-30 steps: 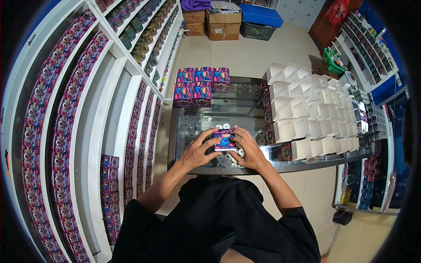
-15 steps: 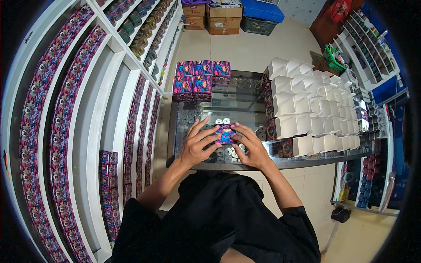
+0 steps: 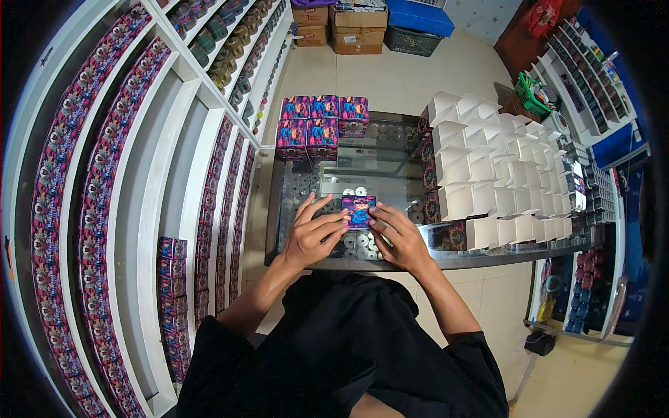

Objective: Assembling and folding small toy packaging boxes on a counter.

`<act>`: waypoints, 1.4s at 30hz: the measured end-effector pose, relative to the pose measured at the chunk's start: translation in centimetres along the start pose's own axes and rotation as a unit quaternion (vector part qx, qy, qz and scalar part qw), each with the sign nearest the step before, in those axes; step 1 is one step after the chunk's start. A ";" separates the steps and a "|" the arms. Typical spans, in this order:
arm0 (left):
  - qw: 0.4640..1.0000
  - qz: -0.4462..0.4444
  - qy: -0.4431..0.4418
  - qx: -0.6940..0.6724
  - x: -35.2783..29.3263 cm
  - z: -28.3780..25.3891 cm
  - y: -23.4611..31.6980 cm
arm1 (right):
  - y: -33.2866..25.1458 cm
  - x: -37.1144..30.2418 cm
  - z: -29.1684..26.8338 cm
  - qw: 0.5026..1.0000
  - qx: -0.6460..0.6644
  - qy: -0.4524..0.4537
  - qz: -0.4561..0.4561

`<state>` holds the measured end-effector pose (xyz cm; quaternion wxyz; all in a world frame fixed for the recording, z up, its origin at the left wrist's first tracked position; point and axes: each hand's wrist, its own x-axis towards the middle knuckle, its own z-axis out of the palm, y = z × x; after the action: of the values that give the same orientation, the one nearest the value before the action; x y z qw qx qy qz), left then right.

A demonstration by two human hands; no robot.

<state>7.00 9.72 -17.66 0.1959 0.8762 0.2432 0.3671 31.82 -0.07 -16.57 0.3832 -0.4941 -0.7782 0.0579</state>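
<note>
A small box (image 3: 359, 212) printed in pink, blue and orange is between my hands at the near side of the glass-topped table (image 3: 376, 164), its patterned lid side facing up. My left hand (image 3: 311, 237) holds it from the left, thumb and fingertips at that edge, the other fingers spread. From the right my right hand (image 3: 398, 239) grips it, fingers bent along the opposite edge. Round white pieces (image 3: 360, 244) lie just below the box, and two more white discs (image 3: 355, 191) show right behind it. The box's underside is hidden.
Several closed boxes (image 3: 323, 129) of the same print stand at the table's far left. Rows of open white-flapped boxes (image 3: 498, 167) crowd its right side. White shelves (image 3: 143, 230) lined with printed boxes rise at my left. Cartons (image 3: 359, 31) sit on the floor beyond.
My fingers have drawn back a little from the top of the box toward its sides, so more of its printed face shows. The box has stayed nearly in place.
</note>
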 end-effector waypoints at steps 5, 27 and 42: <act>0.999 0.004 0.006 0.033 0.0 -0.1 0.2 | 0.0 -0.3 0.4 1.000 -0.007 0.011 -0.001; 0.998 0.036 -0.018 0.044 -0.6 -0.6 -0.3 | -1.3 -1.0 1.0 0.998 -0.025 0.053 0.026; 0.997 0.051 -0.017 0.058 -1.0 0.0 -0.4 | -1.4 -1.8 2.0 0.996 -0.010 0.080 0.046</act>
<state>6.24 9.44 -18.44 0.1298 0.9034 0.2154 0.3474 29.84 -1.63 -18.27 0.4364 -0.5361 -0.7221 0.0277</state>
